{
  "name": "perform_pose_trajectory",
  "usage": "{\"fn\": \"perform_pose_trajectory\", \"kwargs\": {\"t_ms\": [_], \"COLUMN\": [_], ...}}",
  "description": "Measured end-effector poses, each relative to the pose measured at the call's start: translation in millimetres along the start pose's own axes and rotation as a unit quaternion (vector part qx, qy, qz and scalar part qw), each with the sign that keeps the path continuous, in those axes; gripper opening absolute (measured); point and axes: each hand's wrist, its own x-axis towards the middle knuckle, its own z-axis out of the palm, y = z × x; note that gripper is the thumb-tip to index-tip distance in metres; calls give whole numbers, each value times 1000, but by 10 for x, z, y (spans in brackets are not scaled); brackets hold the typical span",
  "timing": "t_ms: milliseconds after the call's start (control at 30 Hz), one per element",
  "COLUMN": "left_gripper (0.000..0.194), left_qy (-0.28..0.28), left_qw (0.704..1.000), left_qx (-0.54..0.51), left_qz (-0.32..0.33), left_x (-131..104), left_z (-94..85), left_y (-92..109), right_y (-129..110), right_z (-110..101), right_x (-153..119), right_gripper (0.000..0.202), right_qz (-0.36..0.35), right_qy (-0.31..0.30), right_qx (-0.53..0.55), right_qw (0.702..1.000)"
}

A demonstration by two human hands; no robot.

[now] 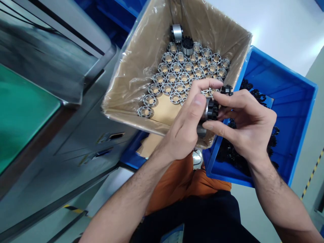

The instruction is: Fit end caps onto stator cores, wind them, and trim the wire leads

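Observation:
My left hand [188,126] is closed around a metal ring with a black toothed insert [212,109] at its end. Under it, partly hidden by my fingers, shows another grey metal piece [201,131]. Thumb and fingers of my right hand [249,123] are bent around the black end of that ring. A second black toothed insert [227,90] sits at my right index finger, beside my left fingertips. Both hands are above the near right corner of a plastic-lined cardboard box [134,67], which holds rows of metal rings [176,68].
Two rings with black inserts, one lying on its side [177,32] and one tilted [187,45], rest on the far rows. A blue bin [300,131] of black inserts stands right of the box. To the left is a grey machine cabinet [83,135] with a green surface [25,114].

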Motion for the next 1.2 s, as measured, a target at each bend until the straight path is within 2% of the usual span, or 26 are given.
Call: {"fn": "perform_pose_trajectory", "kwargs": {"t_ms": [100,200,367,500,600,867,1000,1067,1200], "left_gripper": [43,40,44,42,36,37,41,38,32], "left_qy": [-4,4,34,35,25,22,52,66,56], "left_qw": [1000,999,999,997,997,998,998,997,998], "left_qx": [-28,-40,-39,-54,-70,-56,-46,-34,-36], "left_qz": [12,-7,-1,-37,-34,-21,-11,-19,-17], "left_x": [-2,17,65,52,39,32,-4,-13,-9], "left_z": [10,19,46,58,50,48,98,111,106], "left_y": [-16,-5,42,76,80,74,82,84,71], "right_y": [-10,-27,-51,-47,-38,-27,-14,0,40], "right_z": [13,18,37,53,58,60,39,27,17], "right_x": [8,10,8,11,14,22,25,22,15], "right_gripper": [35,33,46,36,36,36,41,43,44], "right_qz": [-6,3,23,15,20,17,5,10,-1], "right_qy": [4,4,12,16,17,19,14,8,5], "right_qx": [2,-18,-13,0,-4,6,11,4,27], "right_qw": [1000,1000,1000,1000,1000,1000,1000,1000,1000]}}
